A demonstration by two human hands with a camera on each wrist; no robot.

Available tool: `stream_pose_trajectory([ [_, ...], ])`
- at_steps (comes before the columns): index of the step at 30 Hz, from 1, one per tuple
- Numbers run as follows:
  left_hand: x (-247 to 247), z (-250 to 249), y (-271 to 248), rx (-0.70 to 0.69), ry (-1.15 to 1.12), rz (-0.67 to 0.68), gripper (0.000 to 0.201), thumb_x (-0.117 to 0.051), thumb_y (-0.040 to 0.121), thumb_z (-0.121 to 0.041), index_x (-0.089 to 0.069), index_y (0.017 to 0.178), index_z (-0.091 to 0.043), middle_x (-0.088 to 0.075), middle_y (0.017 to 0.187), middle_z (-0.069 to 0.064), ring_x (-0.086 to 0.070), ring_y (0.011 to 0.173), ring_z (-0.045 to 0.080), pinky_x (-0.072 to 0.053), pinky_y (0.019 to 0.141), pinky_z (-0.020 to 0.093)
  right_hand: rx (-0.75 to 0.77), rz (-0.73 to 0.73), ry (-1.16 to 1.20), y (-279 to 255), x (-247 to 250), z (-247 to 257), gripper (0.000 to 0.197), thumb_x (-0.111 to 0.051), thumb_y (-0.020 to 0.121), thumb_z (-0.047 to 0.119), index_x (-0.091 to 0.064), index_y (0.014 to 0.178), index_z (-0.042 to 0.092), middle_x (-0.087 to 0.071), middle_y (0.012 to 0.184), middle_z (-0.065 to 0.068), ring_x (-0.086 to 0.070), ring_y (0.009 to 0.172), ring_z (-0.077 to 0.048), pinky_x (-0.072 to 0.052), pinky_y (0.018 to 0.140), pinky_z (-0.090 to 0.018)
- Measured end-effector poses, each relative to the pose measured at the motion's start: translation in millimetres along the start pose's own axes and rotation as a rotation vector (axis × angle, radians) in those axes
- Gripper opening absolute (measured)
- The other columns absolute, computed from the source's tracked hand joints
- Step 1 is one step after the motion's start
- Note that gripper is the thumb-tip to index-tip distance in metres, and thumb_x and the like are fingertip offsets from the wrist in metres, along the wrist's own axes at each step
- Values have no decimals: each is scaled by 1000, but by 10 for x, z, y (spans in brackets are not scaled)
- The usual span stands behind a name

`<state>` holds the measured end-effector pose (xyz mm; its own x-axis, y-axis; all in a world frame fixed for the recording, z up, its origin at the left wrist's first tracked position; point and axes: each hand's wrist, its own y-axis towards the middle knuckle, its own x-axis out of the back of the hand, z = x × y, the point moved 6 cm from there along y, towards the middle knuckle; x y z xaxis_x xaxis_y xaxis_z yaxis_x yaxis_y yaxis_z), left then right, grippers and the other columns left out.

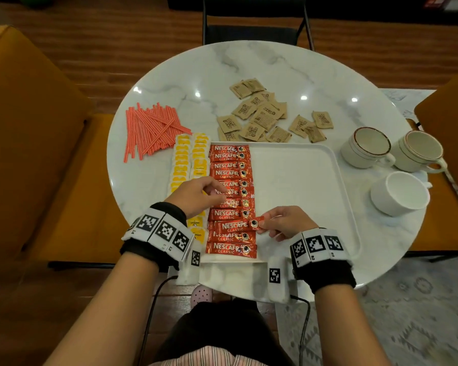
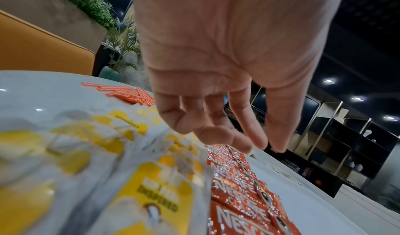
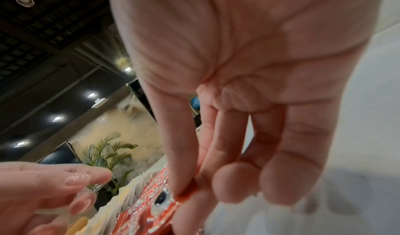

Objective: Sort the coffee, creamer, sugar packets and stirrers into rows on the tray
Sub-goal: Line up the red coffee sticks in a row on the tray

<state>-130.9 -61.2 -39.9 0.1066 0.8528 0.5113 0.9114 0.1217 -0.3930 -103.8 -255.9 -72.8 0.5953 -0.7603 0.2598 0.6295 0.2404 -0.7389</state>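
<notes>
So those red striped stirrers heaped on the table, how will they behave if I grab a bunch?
The stirrers look thin and straight, so probably light and fairly stiff. They lie crisscrossed in a loose pile, so a handful may splay or slip out. If round, they could roll on the glossy marble table.

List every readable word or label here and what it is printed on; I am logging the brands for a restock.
"NESCAFE CLASSIC": on each red coffee packet in the row on the tray, including the one the right hand pinches.
Yellow creamer packets: print too blurred to read.
Brown sugar packets: print too small to read.
Wrist bands: square coded markers, no words.
</notes>
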Motion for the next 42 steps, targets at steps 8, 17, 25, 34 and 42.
stream_pose_trajectory([
  [8, 51, 37, -15, 9, -6, -34, 10, -61, 89, -24, -63, 98, -22, -45, 75, -7, -46, 68, 7, -37, 59, 16, -43, -116, -135, 41, 11, -48, 12, -71, 79, 17, -62, 72, 12, -62, 72, -2, -48, 57, -9, -39, 56, -20],
  [17, 95, 35, -15, 19, -4, -41, 12, -61, 88, -26, -64, 99, -21, -45, 78, -5, -46, 70, 9, -37, 60, 17, -44, -85, -140, 65, -56, -15, 14, -65, 84, 14, -62, 71, 12, -57, 67, -1, -46, 57, -10, -37, 54, -21],
  [25, 77, 41, 7, 19, -7, -28, 11, -61, 89, -26, -63, 98, -22, -45, 83, 1, -47, 78, 14, -37, 65, 20, -92, -108, -193, 124, -54, -43, 20, -68, 82, 18, -58, 67, 10, -54, 65, -1, -45, 56, -12, -38, 55, -21],
  [34, 58, 69, 14, 21, -7, -25, 12, -60, 89, -25, -63, 100, -21, -44, 80, -1, -47, 78, 13, -36, 63, 18, -72, -127, -218, 173, -53, -68, 24, -71, 80, 22, -56, 65, 10, -55, 62, 0, -47, 54, -10, -40, 56, -21],
  [42, 112, -76, 99, -17, 17, 14, 12, -60, 89, -25, -63, 98, -19, -41, 76, -4, -46, 74, 13, -39, 66, 20, 4, -157, -157, 102, 82, 21, 23, -68, 82, 27, -54, 68, 15, -57, 66, 1, -48, 56, -10, -40, 55, -20],
])
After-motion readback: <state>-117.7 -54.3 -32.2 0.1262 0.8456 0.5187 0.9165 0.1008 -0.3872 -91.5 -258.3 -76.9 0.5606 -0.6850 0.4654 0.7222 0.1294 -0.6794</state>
